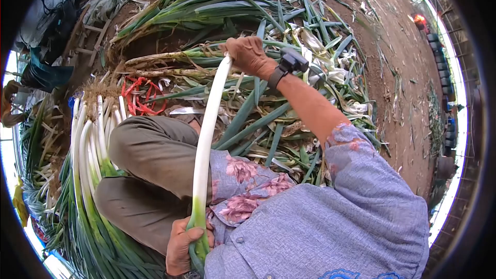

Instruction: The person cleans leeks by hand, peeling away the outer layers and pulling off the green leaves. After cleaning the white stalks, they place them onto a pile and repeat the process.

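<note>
A long leek (210, 124) stands nearly upright across my lap, its white shaft clean and its green part lower down. My right hand (249, 56) is closed around its upper white end, hiding the tip. Lower down, my left hand (182, 245) grips the green part, with the thumb lying over it. To the left of my knees lies a bundle of white-stemmed leeks (90, 144), roots up and green leaves trailing down. Beyond my right hand is a heap of unpeeled leeks (201, 5) with brown outer layers.
Red plastic string (140, 95) lies near the bundle's roots. Peeled skins and leaf scraps (320, 62) cover the soil behind my right forearm. Wooden slats (101, 41) and dark cloth or bags (46, 18) are at the upper left. Bare soil (398, 72) stretches along the right.
</note>
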`<state>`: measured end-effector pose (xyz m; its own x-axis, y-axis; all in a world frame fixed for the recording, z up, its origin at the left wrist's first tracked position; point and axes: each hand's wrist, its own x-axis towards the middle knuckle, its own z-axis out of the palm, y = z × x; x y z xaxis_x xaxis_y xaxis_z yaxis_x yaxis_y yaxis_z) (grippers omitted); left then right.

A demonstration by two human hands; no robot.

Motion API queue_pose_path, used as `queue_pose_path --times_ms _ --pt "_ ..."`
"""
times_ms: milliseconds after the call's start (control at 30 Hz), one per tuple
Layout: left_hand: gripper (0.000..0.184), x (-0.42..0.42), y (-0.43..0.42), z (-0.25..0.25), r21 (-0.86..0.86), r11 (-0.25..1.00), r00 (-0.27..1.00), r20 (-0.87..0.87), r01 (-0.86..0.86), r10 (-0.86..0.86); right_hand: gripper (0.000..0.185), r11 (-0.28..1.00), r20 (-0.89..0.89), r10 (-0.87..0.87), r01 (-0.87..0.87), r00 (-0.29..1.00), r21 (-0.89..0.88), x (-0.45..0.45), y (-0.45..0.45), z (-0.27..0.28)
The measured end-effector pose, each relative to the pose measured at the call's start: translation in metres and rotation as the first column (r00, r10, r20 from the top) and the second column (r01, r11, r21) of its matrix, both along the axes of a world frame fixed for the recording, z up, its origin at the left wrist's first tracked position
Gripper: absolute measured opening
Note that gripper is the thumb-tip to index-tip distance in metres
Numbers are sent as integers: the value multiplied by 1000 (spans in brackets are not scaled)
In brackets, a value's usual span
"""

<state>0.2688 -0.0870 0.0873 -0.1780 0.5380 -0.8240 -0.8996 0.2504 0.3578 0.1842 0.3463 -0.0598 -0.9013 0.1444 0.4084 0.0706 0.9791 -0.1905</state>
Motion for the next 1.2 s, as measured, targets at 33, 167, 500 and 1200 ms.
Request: queue_pose_path --times_ms 33,167,500,1200 --pt "32 0 2 -1 22 1000 1000 -6 2 -2 22 999 61 2 -5 998 49 0 6 4" --pt "31 5 7 -9 57 998 998 -56 8 -5 12 992 100 -4 -9 995 129 -4 24 14" --pt "32 39 -39 8 -80 997 988 -155 -22 9 27 728 350 -681 644 643 235 51 203 76" --pt "30 12 -77 69 -830 193 -54 -194 -522 -979 30 906 733 310 45 606 -420 209 -15 -144"
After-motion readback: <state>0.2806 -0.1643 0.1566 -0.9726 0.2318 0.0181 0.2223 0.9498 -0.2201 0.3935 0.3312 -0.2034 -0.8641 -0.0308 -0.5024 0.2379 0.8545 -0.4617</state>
